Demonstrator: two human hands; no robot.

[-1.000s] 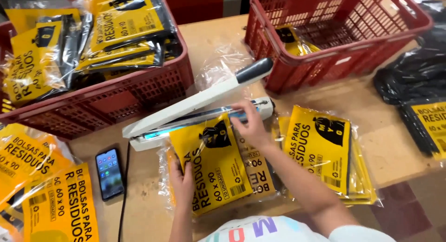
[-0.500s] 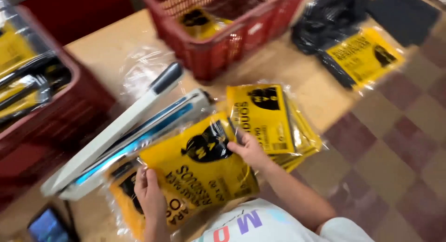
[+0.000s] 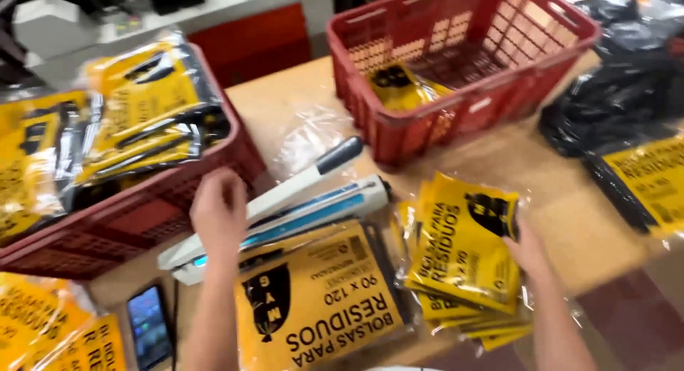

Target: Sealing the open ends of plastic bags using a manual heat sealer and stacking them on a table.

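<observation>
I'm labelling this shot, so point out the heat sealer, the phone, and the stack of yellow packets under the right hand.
Heat sealer (image 3: 313, 211): head view, on its blue sealing strip.
Phone (image 3: 148, 328): head view, middle of its lit screen.
Stack of yellow packets (image 3: 459, 246): head view, on the top packet's yellow face.

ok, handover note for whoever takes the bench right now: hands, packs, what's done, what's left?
Left hand: open, on the raised arm of the heat sealer.
Right hand: resting on the stack of yellow packs right of the sealer.
One large yellow pack lies flat in front of the sealer, not under the arm.
Done: one pack in the red basket.
Left: the stack, by the look of it.
</observation>
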